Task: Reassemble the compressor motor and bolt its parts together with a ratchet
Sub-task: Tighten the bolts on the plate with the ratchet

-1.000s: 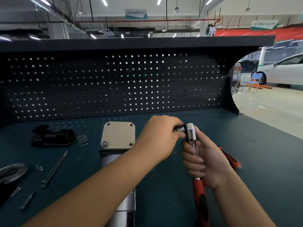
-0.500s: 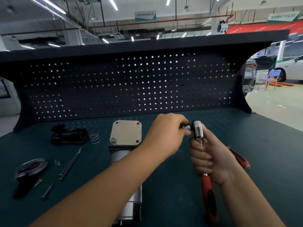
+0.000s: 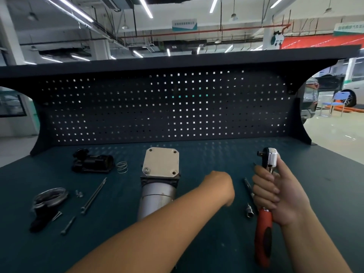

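right hand fingers curl round red-handled chrome ratchet | left hand fingers: cannot tell | next: press small chrome socket squarely onto drive

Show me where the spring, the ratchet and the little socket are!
spring point(image 3: 122, 167), head view, on its middle coils.
ratchet point(image 3: 271, 159), head view, on its shiny chrome head.
socket point(image 3: 250, 212), head view, on its silver body, lying on the bench.
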A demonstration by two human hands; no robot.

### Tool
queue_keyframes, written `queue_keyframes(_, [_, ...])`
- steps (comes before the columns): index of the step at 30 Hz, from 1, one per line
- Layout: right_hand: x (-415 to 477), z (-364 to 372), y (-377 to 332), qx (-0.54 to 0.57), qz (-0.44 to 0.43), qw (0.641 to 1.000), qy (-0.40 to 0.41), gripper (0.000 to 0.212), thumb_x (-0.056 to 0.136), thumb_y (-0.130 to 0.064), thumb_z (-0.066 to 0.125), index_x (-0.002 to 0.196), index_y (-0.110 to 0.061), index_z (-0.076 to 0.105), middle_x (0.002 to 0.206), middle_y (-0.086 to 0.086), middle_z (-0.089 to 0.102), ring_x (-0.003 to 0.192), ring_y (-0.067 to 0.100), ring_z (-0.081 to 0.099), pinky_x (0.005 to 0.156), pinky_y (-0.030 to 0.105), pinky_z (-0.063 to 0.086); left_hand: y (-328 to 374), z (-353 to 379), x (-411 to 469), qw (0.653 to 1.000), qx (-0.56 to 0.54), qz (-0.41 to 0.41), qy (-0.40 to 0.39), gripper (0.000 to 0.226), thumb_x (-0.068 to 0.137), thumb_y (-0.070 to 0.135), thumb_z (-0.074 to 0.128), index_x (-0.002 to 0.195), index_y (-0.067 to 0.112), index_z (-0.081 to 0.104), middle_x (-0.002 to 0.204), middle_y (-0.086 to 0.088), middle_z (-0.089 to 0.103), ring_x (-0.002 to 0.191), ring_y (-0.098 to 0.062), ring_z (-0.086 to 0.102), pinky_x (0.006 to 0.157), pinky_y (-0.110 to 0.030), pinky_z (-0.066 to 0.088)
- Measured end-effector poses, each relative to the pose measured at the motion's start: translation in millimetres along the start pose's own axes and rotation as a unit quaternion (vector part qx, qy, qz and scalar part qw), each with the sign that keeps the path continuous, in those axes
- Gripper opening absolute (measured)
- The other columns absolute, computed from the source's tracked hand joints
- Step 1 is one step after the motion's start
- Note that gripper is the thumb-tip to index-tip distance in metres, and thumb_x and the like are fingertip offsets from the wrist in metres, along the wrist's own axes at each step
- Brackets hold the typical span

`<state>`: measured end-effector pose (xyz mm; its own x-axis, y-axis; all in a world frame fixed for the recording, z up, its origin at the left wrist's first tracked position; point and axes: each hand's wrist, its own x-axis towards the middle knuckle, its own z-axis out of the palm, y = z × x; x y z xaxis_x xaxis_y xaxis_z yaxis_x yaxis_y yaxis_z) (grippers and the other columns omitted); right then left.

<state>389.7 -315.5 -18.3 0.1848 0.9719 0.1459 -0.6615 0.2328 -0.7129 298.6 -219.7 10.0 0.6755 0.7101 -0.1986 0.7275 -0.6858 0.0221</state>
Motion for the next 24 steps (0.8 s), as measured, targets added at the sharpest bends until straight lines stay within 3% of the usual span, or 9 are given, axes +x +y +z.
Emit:
queue_keyframes(2, [-2, -1, -1, 0.009, -0.01, 1.0, -0.002, 0.056, 0.083, -0.063, 0.045, 0.049, -0.018, 0.039, 0.044, -0.006, 0.01, 0.038, 0.006, -0.005, 0.026, 0.017, 0.014, 3, 9, 14, 1.0, 0.015, -0.014, -0.015, 0.041, 0.09, 0.022, 0.062, 0.123, 0.001, 0.051, 0.124, -0.012, 0.053, 0.103, -0.021, 0.059, 0.073, -0.025, 0.046])
queue_keyframes(5, [-3, -3, -3, 0.016, -0.018, 1.0, 0.003, 0.058, 0.085, -0.063, 0.039, 0.048, -0.018, 0.04, 0.043, -0.005, 0.012, 0.033, 0.006, 0.005, 0.025, 0.017, 0.015, 6, 18, 25, 0.999, 0.013, -0.043, -0.029, 0.04, 0.089, 0.016, 0.061, 0.125, 0.002, 0.052, 0.105, -0.01, 0.057, 0.099, -0.018, 0.06, 0.076, -0.023, 0.046])
queue_keyframes(9, [0, -2, -2, 0.02, -0.014, 1.0, 0.015, 0.059, 0.086, -0.062, 0.038, 0.047, -0.017, 0.042, 0.043, -0.006, 0.011, 0.033, 0.006, 0.007, 0.025, 0.015, 0.015, 10, 29, 36, 0.997, -0.04, -0.06, -0.016, 0.039, 0.09, 0.012, 0.058, 0.126, 0.001, 0.05, 0.132, -0.01, 0.051, 0.117, -0.019, 0.055, 0.089, -0.024, 0.047])
queue_keyframes(16, [1, -4, -2, 0.031, -0.011, 0.999, 0.01, 0.059, 0.086, -0.062, 0.038, 0.048, -0.017, 0.042, 0.043, -0.005, 0.012, 0.033, 0.007, 0.008, 0.024, 0.015, 0.016, 16, 40, 39, 0.994, -0.089, -0.046, 0.041, 0.018, 0.087, 0.005, 0.06, 0.104, 0.007, 0.058, 0.12, -0.01, 0.059, 0.108, -0.021, 0.059, 0.076, -0.023, 0.046])
queue_keyframes(24, [0, -1, -2, 0.019, -0.014, 1.0, 0.005, 0.061, 0.087, -0.063, 0.036, 0.048, -0.016, 0.042, 0.043, -0.005, 0.012, 0.032, 0.007, 0.008, 0.025, 0.014, 0.018, 27, 48, 31, 0.988, -0.107, -0.01, 0.108, 0.023, 0.093, 0.021, 0.053, 0.111, 0.008, 0.059, 0.121, -0.012, 0.057, 0.111, -0.028, 0.055, 0.08, -0.031, 0.045])
